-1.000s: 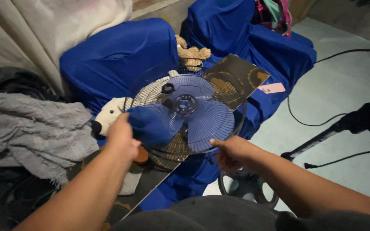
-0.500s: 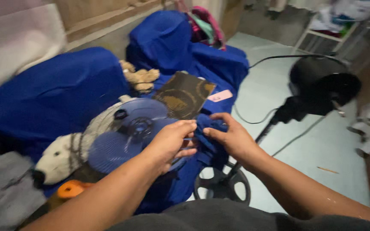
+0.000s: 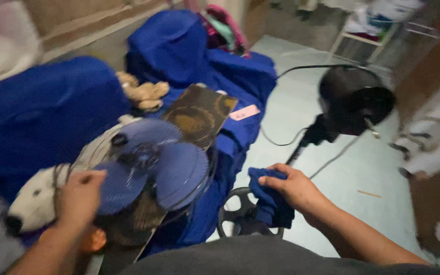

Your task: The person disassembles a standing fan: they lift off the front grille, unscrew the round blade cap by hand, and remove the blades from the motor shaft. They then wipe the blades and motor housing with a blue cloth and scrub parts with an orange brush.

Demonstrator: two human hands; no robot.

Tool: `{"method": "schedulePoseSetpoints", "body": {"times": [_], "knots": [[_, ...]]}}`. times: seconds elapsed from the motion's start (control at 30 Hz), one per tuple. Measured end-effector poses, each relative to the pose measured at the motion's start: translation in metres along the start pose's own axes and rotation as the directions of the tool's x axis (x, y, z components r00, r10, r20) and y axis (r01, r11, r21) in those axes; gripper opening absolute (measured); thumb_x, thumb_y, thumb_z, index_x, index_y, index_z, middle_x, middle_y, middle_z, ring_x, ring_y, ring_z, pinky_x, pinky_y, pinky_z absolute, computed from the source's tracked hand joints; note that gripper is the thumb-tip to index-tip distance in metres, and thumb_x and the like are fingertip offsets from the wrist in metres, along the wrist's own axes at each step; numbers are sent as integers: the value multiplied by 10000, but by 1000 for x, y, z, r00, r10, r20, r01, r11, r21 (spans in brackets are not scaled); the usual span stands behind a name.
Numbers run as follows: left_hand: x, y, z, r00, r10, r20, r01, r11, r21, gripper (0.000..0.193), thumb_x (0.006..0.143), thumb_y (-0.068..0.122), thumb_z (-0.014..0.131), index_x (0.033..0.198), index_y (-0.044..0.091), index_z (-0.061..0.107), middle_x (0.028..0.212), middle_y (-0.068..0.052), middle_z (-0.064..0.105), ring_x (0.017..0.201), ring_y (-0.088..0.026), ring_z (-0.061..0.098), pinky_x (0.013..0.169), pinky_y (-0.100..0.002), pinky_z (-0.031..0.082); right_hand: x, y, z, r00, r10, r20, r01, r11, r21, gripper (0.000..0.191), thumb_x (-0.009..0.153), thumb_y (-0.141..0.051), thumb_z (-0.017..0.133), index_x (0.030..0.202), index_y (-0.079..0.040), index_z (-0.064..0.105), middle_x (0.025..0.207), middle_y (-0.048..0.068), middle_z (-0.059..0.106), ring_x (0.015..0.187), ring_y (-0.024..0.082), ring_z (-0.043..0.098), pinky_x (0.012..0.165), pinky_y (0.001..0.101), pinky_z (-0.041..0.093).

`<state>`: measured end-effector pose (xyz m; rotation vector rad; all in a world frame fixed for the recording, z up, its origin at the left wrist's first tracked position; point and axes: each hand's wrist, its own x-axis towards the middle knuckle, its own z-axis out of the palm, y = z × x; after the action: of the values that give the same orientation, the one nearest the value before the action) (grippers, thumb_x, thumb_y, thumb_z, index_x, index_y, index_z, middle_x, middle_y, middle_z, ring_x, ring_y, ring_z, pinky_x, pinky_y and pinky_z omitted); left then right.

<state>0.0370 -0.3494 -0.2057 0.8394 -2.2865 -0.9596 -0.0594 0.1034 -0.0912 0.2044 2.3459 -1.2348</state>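
Half a second ago both hands met over the translucent blue plastic fan blade [image 3: 151,170]; now they have parted, and the view has swung right to take in more of the black fan motor head on its stand [image 3: 355,102] on the pale floor [image 3: 301,117]. The left hand [image 3: 80,196] is closed on the near left edge of the blade, which lies on a wire fan guard [image 3: 95,153] at the left. The right hand [image 3: 294,188] has drawn off to the right, gripping a crumpled dark blue cloth [image 3: 268,201] above a black round fan part [image 3: 238,211], so the wiping contact has broken off for now.
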Motion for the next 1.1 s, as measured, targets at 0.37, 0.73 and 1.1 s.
{"method": "schedulePoseSetpoints", "body": {"times": [0.37, 0.73, 1.1], "knots": [[-44, -109, -48, 964, -241, 114, 140, 822, 552, 435, 876, 139, 629, 1281, 255, 735, 1318, -107, 686, 1185, -332, 670, 982, -473, 542, 35, -72, 97, 908, -325, 264, 336, 942, 5, 555, 807, -343, 740, 1296, -93, 668, 1039, 134, 754, 878, 211, 676, 760, 335, 521], [-40, -76, -82, 837, -133, 531, -405, 501, 765, 575, 798, 356, 767, 1330, 235, 584, 1312, -18, 613, 1375, -249, 478, 1170, -635, 265, 16, -88, 144, 885, -289, 364, 304, 952, 18, 511, 815, -302, 746, 1299, -153, 676, 1032, 89, 758, 918, 173, 678, 793, 298, 508], [-35, 28, -116, 589, -203, 782, 712, 588, -384, 603, 917, 572, 549, 1149, 35, 693, 919, -109, 742, 802, -206, 708, 719, -356, 579, 62, -106, 178, 903, -289, 319, 333, 939, -91, 454, 876, -315, 714, 1298, -158, 657, 999, 47, 722, 822, 188, 626, 697, 345, 501]]}}
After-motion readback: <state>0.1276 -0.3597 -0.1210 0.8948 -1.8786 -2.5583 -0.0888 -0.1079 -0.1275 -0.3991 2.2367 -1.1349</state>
